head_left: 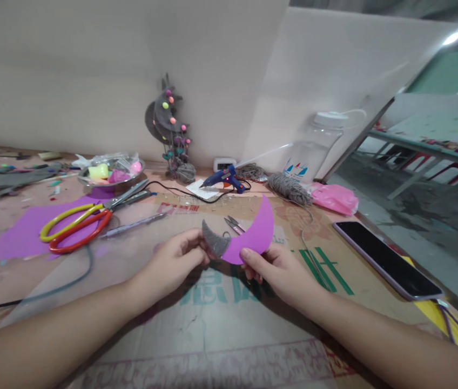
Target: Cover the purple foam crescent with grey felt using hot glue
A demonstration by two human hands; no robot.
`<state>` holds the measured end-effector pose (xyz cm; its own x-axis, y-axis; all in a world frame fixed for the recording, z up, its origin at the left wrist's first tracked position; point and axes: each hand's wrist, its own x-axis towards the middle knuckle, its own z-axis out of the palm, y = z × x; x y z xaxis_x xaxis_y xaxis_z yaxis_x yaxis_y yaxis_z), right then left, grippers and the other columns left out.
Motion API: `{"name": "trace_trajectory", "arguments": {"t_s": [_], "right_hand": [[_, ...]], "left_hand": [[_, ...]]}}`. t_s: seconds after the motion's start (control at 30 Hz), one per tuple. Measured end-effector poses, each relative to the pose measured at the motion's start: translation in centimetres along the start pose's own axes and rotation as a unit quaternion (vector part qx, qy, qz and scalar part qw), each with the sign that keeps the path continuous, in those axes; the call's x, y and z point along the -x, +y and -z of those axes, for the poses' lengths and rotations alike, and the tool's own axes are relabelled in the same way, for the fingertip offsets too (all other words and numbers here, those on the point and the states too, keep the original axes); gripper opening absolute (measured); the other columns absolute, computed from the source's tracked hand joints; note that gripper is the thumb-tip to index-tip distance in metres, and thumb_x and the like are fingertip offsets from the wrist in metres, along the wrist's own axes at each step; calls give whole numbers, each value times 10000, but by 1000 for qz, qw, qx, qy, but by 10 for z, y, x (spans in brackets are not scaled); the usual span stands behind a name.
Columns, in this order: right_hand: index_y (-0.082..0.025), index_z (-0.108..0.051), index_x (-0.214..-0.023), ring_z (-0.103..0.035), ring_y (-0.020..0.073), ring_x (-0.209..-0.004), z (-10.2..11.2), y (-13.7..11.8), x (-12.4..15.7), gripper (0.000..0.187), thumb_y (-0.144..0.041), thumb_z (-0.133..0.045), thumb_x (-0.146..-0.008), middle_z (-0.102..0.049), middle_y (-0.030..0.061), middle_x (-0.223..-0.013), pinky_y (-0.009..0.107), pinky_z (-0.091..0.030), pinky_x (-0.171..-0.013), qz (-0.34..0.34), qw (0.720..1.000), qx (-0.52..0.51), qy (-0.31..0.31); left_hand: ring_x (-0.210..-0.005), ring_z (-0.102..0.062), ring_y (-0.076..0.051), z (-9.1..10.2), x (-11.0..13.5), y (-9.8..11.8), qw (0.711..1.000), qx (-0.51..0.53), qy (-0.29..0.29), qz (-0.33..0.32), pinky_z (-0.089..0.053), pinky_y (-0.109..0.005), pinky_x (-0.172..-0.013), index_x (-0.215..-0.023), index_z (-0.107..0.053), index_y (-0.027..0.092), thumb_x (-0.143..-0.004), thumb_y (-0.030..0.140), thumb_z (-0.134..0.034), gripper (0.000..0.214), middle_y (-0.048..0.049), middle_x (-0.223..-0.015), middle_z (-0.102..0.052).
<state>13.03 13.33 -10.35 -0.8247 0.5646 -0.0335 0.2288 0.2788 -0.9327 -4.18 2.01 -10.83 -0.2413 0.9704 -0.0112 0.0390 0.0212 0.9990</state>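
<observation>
A purple foam crescent [258, 233] is held just above the cardboard-covered table [221, 324], one tip wrapped in grey yarn [214, 240]. My left hand [176, 259] pinches the grey-wrapped tip. My right hand [271, 266] grips the crescent's lower edge with thumb on top. Both hands are closed on it. A grey yarn strand [305, 227] leads away to a yarn ball [290, 188] behind.
Yellow and red scissors [77, 224] lie on a purple foam sheet [30, 229] at left, with a pen [134, 225]. A blue glue gun [226, 179], a bowl of pompoms [111, 172], small snips [233, 223], a finished grey ornament [170, 129], a plastic jar [316, 146] and a phone [386, 258] surround me.
</observation>
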Motion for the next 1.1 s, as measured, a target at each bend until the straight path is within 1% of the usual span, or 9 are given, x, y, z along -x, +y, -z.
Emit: {"name": "trace_trajectory", "arguments": {"t_s": [0.07, 0.17, 0.47, 0.57, 0.67, 0.73, 0.8, 0.97, 1.1], "right_hand": [[-171, -512, -592, -418, 94, -466, 0, -2, 1, 430, -537, -482, -816, -511, 5, -533, 225, -328, -450, 1, 1000, 13, 10], [-167, -518, -596, -426, 97, -478, -1, -5, 4, 410, -502, -468, -829, -516, 6, -540, 224, -335, -464, 8, 999, 48, 19], [-166, -522, -580, -458, 104, -490, -1, -8, 6, 398, -451, -429, -841, -520, 3, -530, 215, -355, -488, 9, 993, 115, 17], [-166, -519, -568, -467, 109, -491, -1, -10, 6, 405, -436, -411, -851, -525, 6, -521, 220, -349, -492, 14, 990, 138, 26], [-169, -520, -575, -474, 112, -505, -1, -11, 7, 377, -406, -419, -849, -526, 2, -534, 219, -355, -496, 35, 987, 152, 28], [-172, -521, -581, -462, 108, -498, -2, -11, 7, 362, -381, -407, -854, -512, -6, -531, 215, -355, -489, 51, 987, 153, 25], [-172, -528, -587, -454, 105, -489, -1, -11, 7, 363, -367, -392, -861, -502, -9, -524, 213, -352, -481, 56, 986, 153, 21], [-169, -532, -586, -479, 108, -504, -2, -11, 7, 368, -370, -403, -865, -533, 1, -540, 215, -368, -502, 63, 985, 162, 22], [-169, -530, -600, -492, 105, -522, -2, -12, 8, 339, -342, -413, -867, -553, 1, -557, 208, -376, -519, 77, 987, 141, 7]], "left_hand": [[-640, -490, -117, 0, 1, -1, 1000, -8, 15, 20, -384, -237, -606, -828, -583, 155, -816, 269, -532, 126, 4, -705, -548], [-593, -472, -106, 0, 2, -3, 998, -40, 24, 53, -359, -220, -552, -781, -569, 151, -789, 429, -589, 278, 19, -669, -536], [-639, -517, -117, -1, 3, -7, 995, -99, 7, -13, -397, -222, -593, -725, -595, 152, -894, 368, -445, 312, -2, -675, -571], [-711, -560, -129, 1, 2, -7, 996, -58, 57, -46, -445, -240, -642, -1036, -573, 179, -906, 358, -437, 260, -25, -807, -611], [-1007, -543, -169, 5, 3, -6, 978, -115, 107, -139, -462, -298, -824, -1297, -410, 273, -842, 323, -576, 487, -66, -1183, -533], [-1152, -465, -194, 7, 4, -5, 955, -221, 90, -178, -408, -344, -941, -1238, -502, 300, -826, 298, -604, 424, -54, -1278, -465], [-1151, -465, -199, 7, 6, -3, 936, -296, 61, -179, -379, -369, -974, -1127, -599, 289, -835, 286, -594, 291, -45, -1209, -510], [-971, -530, -199, 3, 8, 0, 921, -349, 58, -164, -420, -364, -867, -920, -674, 245, -775, 354, -662, 182, -24, -945, -594], [-907, -532, -182, 3, 8, 0, 912, -368, 47, -175, -415, -341, -820, -827, -697, 250, -839, 338, -583, 144, -15, -873, -593]]}}
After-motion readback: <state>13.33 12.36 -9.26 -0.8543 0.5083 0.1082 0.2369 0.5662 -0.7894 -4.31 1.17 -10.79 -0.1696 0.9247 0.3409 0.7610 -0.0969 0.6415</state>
